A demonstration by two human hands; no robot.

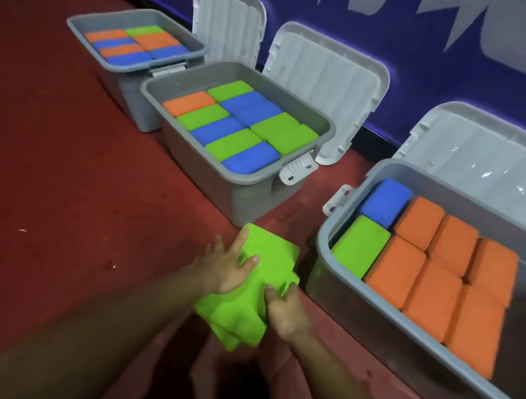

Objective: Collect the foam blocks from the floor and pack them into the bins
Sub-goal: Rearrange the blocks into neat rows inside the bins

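Note:
I hold green foam blocks (248,292) above the red floor, squeezed together between both hands. My left hand (228,267) lies on top with fingers spread and the thumb pressing into the foam. My right hand (284,311) grips the near right edge with curled fingers. To the right stands the nearest grey bin (325,232), holding a blue block (386,201), a green block (358,246) and several orange blocks (438,276). The middle bin (156,96) holds green, blue and orange blocks. The far bin (80,27) is packed with orange, blue and green blocks.
Each bin has a white lid (324,78) propped open against the purple wall (394,36) behind it. Red carpeted floor (51,198) stretches to the left. The bins stand in a diagonal row with narrow gaps between them.

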